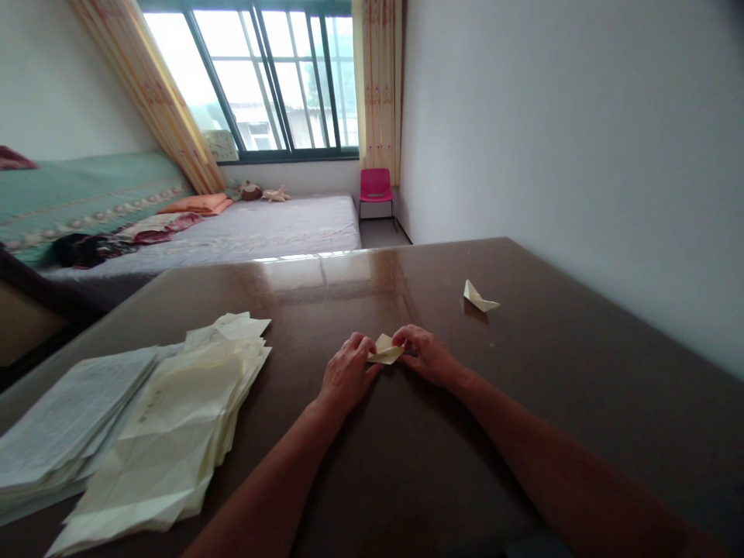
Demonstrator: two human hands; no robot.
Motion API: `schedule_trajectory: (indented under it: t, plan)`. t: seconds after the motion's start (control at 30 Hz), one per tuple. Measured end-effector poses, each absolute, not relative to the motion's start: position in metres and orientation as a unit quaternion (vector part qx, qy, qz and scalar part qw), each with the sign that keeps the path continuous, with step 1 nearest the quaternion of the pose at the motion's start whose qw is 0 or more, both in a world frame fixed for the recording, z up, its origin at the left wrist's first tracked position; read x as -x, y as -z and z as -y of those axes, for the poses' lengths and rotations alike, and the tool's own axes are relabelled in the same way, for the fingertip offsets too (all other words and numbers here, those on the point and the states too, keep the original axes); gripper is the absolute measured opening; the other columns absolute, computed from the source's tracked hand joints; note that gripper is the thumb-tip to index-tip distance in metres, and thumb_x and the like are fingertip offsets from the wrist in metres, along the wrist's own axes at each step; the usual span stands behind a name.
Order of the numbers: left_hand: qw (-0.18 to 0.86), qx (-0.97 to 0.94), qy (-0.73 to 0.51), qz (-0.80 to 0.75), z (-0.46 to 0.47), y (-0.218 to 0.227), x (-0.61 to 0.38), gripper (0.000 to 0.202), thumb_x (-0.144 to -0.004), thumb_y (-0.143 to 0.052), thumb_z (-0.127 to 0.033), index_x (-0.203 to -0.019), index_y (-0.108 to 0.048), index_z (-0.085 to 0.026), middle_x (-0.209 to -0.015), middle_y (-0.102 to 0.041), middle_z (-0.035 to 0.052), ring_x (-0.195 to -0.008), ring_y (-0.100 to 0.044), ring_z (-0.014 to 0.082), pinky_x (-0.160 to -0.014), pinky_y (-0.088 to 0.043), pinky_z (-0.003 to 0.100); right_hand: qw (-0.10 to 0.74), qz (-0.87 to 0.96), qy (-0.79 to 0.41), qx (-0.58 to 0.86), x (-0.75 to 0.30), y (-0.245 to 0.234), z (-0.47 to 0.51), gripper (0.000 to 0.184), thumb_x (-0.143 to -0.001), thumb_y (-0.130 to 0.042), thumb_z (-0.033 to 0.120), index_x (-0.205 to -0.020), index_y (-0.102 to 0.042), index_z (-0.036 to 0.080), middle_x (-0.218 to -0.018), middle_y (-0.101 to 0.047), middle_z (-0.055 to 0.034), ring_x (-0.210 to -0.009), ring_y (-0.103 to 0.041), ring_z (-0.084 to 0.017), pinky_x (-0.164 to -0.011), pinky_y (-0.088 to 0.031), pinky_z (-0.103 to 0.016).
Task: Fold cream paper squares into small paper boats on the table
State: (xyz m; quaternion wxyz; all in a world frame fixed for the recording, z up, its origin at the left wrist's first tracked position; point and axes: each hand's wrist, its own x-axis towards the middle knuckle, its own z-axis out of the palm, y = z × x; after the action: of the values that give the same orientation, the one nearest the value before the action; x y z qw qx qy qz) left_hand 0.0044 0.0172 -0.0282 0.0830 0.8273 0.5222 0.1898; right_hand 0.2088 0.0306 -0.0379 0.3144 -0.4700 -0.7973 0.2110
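"Left of the left hand (347, 373), what's logged?"

"Well out, grey-white sheets (75, 415); nearer the hand, a stack of creased cream sheets (174, 434). Both lie on the brown table (570, 364)."

"Left hand's state?"

"On my remote feed: fingers curled, pinching the left end of the folded paper (386, 350). That sits between the hands; the right hand (427, 355) grips its right end."

"Farther right?"

"Beyond the right hand and rightward, I note a boat-like paper piece (480, 297), well apart from it."

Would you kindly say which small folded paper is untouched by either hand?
The rightmost paper; the other paper is held by the left hand and right hand.
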Motion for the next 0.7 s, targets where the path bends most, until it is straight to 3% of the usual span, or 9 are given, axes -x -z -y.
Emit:
schedule_trajectory:
  t: [0.2,0.37,0.47,0.57,0.7]
  plan:
    - [0.096,-0.822,-0.190,-0.528,-0.019,0.029,-0.005,0.037,-0.074,-0.066,-0.050,-0.097,-0.054,-0.025,-0.105,-0.056,0.0014,-0.094,-0.056,0.0201,-0.074,-0.043,0.028,0.264,0.807,-0.246,0.467,-0.215,0.032,-0.029,0.044,-0.067,-0.073,0.028,-0.108,-0.060,0.020,-0.098,-0.062,-0.0050,-0.087,-0.056,-0.018,-0.078,-0.045,-0.031]
    - [0.085,-0.827,-0.194,-0.521,-0.018,0.029,-0.006,0.035,-0.079,-0.058,-0.054,-0.096,-0.056,-0.023,-0.102,-0.058,0.0030,-0.096,-0.055,0.0213,-0.077,-0.044,0.031,0.247,0.804,-0.310,0.444,-0.224,0.026,-0.032,0.062,-0.063,-0.077,0.044,-0.117,-0.059,0.019,-0.102,-0.062,-0.0066,-0.091,-0.056,-0.020,-0.080,-0.045,-0.031]
    - [0.081,-0.834,-0.203,-0.507,-0.017,0.029,-0.006,0.025,-0.087,-0.051,-0.046,-0.095,-0.057,-0.023,-0.099,-0.059,0.0034,-0.096,-0.055,0.0211,-0.079,-0.044,0.032,0.251,0.803,-0.334,0.426,-0.224,0.028,-0.035,0.043,-0.077,-0.065,0.043,-0.112,-0.063,0.019,-0.097,-0.064,-0.0049,-0.085,-0.057,-0.017,-0.076,-0.045,-0.028]
    - [0.105,-0.833,-0.230,-0.492,-0.019,0.031,-0.003,0.019,-0.091,-0.042,-0.033,-0.094,-0.058,-0.023,-0.099,-0.060,0.0041,-0.095,-0.056,0.0194,-0.082,-0.044,0.031,0.290,0.799,-0.285,0.443,-0.217,0.035,-0.038,0.021,-0.085,-0.055,0.032,-0.094,-0.068,0.018,-0.085,-0.065,-0.0035,-0.077,-0.056,-0.015,-0.071,-0.042,-0.026]
    - [0.184,-0.770,-0.330,-0.514,-0.026,0.035,0.002,0.021,-0.090,-0.039,-0.021,-0.104,-0.054,-0.020,-0.103,-0.061,0.0064,-0.089,-0.061,0.0175,-0.082,-0.047,0.032,0.354,0.754,-0.259,0.489,-0.209,0.038,-0.041,0.019,-0.085,-0.053,0.030,-0.075,-0.064,0.017,-0.069,-0.059,0.0000,-0.064,-0.050,-0.012,-0.061,-0.037,-0.024]
